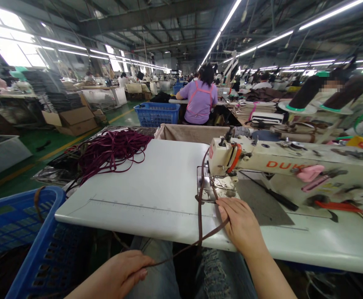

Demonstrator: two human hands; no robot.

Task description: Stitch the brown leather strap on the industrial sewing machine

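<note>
A thin brown strap [200,207] runs from under the presser foot of the cream sewing machine [262,160] across the white table [144,195] and off its front edge. My right hand [240,224] rests on the table just in front of the needle, fingers pressed on the strap. My left hand [122,276] is low over my lap, fingers pinched on the strap's trailing end.
A pile of maroon straps [113,151] lies at the table's far left. A blue plastic basket [22,241] stands at my left. Pink scissors [312,174] lie on the machine arm. A person in a purple top [200,101] sits ahead beside another blue basket [156,113].
</note>
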